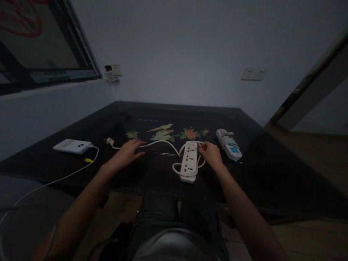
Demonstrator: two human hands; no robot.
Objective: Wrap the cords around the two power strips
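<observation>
A white power strip (189,161) lies on the dark table (272,163), its cream cord (160,143) looped around it and running left to a plug (110,141). My left hand (127,153) rests flat on the table with fingers stretched out, fingertips touching the cord. My right hand (211,154) is at the strip's right upper corner, fingers pinched on the cord loop there.
A second white power strip (230,145) with its cord wrapped around it lies to the right. A white power bank (73,146) with a white cable (62,177) sits at the left. Wall sockets (253,74) are on the back wall. A framed screen (40,40) hangs at upper left.
</observation>
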